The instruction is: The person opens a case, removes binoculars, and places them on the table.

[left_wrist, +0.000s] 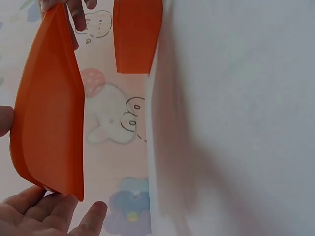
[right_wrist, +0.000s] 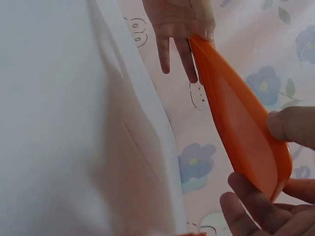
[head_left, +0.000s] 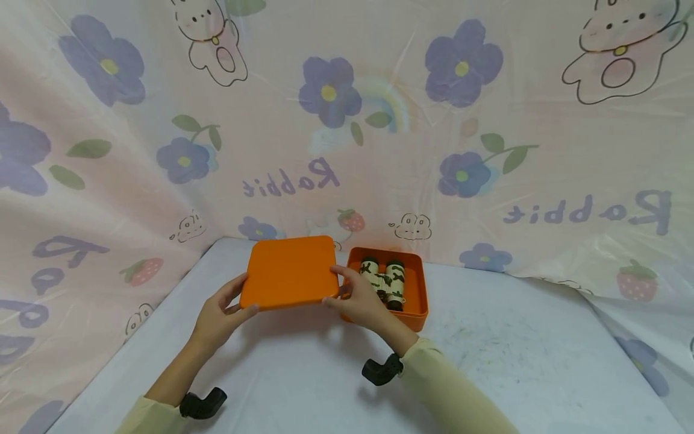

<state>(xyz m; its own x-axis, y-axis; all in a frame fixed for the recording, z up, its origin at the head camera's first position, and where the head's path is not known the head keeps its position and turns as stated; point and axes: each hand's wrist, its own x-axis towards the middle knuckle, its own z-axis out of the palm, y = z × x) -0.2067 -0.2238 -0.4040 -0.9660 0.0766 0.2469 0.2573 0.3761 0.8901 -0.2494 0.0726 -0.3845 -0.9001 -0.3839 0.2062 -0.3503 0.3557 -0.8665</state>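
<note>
An orange rectangular lid (head_left: 290, 271) is held up off the table between both hands. My left hand (head_left: 219, 313) grips its left edge, with the thumb along the near corner. On the opposite edge my right hand (head_left: 362, 299) pinches it between thumb and fingers. Both wrist views show the hollow underside of the lid (left_wrist: 51, 118), apart from the tabletop. Right of it stands an open orange box (head_left: 416, 286), partly covered by the right hand. Inside lie camouflage-patterned binoculars (head_left: 396, 278) with dark ends; their lower left part is hidden behind that hand.
A white-covered table (head_left: 504, 343) extends to the right and toward the front. Behind and beside it hangs a pink curtain (head_left: 390, 175) with flowers and rabbits. A black curved piece (head_left: 203, 404) is worn on the left wrist, and another black piece (head_left: 382, 369) on the right.
</note>
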